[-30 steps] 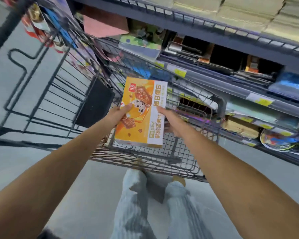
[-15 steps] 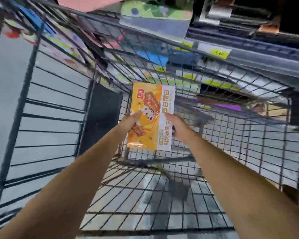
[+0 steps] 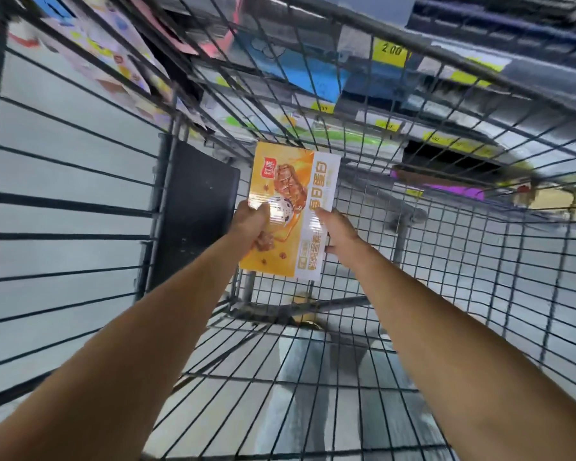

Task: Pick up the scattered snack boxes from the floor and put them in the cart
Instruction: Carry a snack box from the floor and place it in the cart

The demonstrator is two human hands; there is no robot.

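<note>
A flat orange and white snack box [image 3: 290, 181] hangs inside the black wire cart [image 3: 479, 267], low over its mesh floor near the far end. My left hand [image 3: 251, 221] grips the box's left edge, thumb on its printed face. My right hand [image 3: 338, 229] holds the right edge with the thumb on top and the fingers underneath. Both forearms reach down into the basket.
A black panel [image 3: 197, 211] is fixed to the cart's left wall beside the box. Store shelves with yellow price tags [image 3: 391, 49] and packaged goods show through the far and right wires. Grey floor lies under the mesh and to the left.
Both hands have carried the box from above the cart's rim down into the basket. My view has dropped inside the cart with them.
</note>
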